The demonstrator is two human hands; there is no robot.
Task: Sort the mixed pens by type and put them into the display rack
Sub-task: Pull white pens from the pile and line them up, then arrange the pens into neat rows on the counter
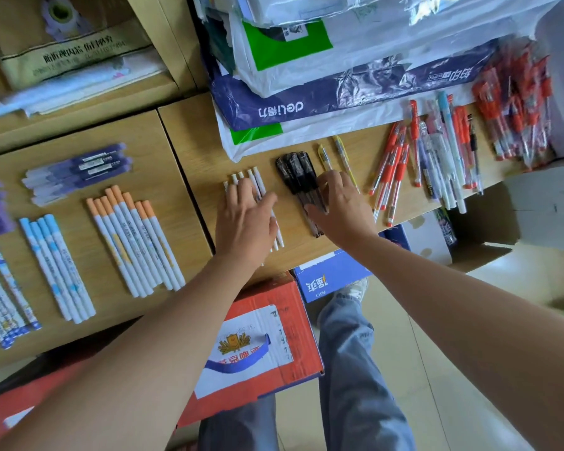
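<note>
On the light wooden counter, the left hand lies flat, fingers straight, on five all-white plastic pens. The right hand, fingers loosely spread, rests on three black-capped gel pens. Two slim yellow pens lie just beside them. Farther left lie eight orange-capped white pens and four blue-capped white pens.

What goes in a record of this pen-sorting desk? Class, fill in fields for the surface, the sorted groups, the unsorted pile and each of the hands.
surface: wooden desk
sorted groups away from the hands: purple pens, blue-capped pens, orange-capped pens
sorted groups by the hands: white pens, black pens, yellow pens, red pens
unsorted pile: mixed pens, beyond the red pens
left hand: flat on the white pens
right hand: fingers resting on the black pens
</note>
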